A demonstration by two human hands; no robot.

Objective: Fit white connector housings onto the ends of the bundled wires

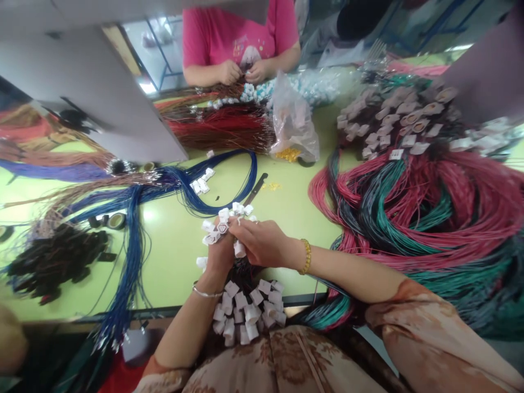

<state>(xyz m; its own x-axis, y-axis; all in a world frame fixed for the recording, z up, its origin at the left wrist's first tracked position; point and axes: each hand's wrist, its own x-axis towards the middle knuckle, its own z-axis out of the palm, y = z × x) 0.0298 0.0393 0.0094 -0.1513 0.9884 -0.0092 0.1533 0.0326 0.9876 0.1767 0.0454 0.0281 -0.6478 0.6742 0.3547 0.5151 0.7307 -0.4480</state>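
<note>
Close together in front of my body, both hands work on a bundle of wires with white plastic connectors [223, 214] at their ends. My left hand [221, 254] is wrapped round the bundle, and connectors stick out above and beside its fist. My right hand [266, 240] is closed against the same bundle from the right, with thumb and fingers pinched at a connector; the fingertips are partly hidden. Below my hands, at the table's front edge, hangs a cluster of larger white connectors [250, 312]. Dark wires run up from it between my wrists.
Blue wires [135, 240] lie left, beside black connectors [57, 256]. Red, green and black wires [409, 213] fill the right. A dark knife-like tool [257, 188] lies beyond my hands, near a plastic bag [292, 123] with yellow pieces. A co-worker's hands [245, 72] handle wires opposite.
</note>
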